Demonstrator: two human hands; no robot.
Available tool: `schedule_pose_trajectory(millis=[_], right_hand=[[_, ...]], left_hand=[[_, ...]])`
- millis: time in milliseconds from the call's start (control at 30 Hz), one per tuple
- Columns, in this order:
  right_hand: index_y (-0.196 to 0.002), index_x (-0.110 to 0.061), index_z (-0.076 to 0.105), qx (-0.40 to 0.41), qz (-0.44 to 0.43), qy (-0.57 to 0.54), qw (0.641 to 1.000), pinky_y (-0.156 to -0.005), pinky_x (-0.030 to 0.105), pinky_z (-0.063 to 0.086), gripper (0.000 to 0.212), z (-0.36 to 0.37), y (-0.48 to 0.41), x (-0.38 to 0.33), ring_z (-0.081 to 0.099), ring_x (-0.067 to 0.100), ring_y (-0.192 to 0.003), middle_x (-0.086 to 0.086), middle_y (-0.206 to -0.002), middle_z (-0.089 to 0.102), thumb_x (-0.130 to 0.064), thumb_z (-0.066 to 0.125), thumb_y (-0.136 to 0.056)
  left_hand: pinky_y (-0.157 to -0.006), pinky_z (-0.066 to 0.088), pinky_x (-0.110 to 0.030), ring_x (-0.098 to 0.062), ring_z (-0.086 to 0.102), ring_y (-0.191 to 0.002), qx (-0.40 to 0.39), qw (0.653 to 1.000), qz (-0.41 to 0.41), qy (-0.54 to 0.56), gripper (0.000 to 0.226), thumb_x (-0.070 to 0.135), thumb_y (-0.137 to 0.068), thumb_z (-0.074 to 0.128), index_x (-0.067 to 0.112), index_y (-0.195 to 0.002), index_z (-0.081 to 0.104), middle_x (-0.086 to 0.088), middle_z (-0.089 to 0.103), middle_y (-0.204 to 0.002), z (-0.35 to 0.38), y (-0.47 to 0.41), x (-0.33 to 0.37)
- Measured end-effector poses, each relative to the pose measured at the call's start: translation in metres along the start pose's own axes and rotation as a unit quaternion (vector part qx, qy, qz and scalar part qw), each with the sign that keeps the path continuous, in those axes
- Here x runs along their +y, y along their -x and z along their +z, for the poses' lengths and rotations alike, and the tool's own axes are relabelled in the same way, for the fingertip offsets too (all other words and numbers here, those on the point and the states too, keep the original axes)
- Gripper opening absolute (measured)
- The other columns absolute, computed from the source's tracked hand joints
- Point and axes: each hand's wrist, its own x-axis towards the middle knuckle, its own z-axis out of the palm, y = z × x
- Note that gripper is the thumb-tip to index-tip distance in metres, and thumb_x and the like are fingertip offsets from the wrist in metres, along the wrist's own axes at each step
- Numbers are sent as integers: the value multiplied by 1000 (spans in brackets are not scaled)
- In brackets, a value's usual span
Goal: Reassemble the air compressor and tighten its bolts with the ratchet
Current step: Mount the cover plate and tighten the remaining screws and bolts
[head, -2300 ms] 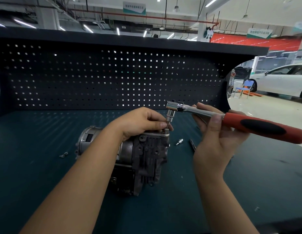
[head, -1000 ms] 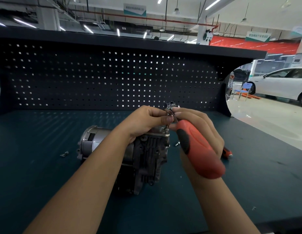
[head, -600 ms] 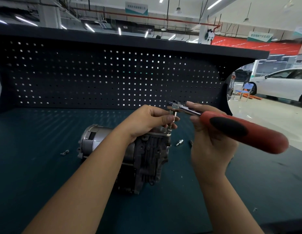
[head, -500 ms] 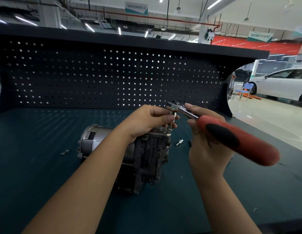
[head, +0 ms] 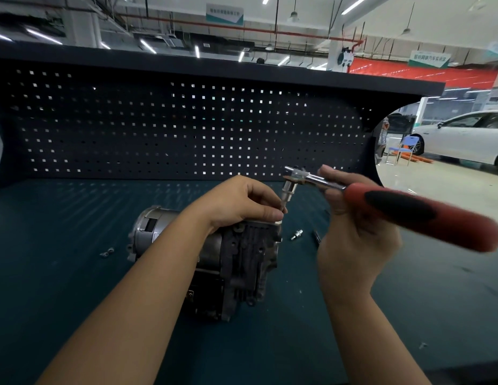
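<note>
The grey metal air compressor lies on its side on the dark green bench mat, motor end to the left. My left hand rests on its top right corner, fingers curled around the lower end of the socket where it meets the housing. My right hand grips the ratchet near the front of its red and black handle. The chrome head and socket point down at the compressor's top corner. The bolt under the socket is hidden by my fingers.
A small metal fitting and a dark thin tool lie on the mat right of the compressor. Small loose hardware sits to the left. A dark pegboard walls off the back. A white car stands far right.
The ratchet handle has swung back and forth: toward me a second ago, now out to the right again. My left hand has stayed at the socket on the compressor's corner.
</note>
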Motion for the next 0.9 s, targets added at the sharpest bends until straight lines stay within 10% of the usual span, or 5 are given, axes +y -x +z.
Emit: schedule_pose_trajectory(millis=[167, 900], right_hand=[[-87, -28, 72, 71, -68, -2, 995, -94, 58, 47, 12, -8, -19, 1, 66, 32, -100, 0, -94, 72, -18, 65, -86], [-87, -31, 72, 75, -82, 19, 994, -92, 55, 50, 14, -25, -19, 2, 66, 35, -99, 0, -93, 72, -19, 64, -87]], left_hand=[[-74, 54, -17, -7, 69, -79, -16, 1000, 1, -6, 12, 14, -77, 75, 25, -79, 77, 2, 75, -83, -5, 1, -1], [-71, 48, -10, -1, 68, -83, -45, 999, 14, -8, 31, 3, -84, 66, 32, -81, 77, 9, 74, -86, -6, 7, 3]])
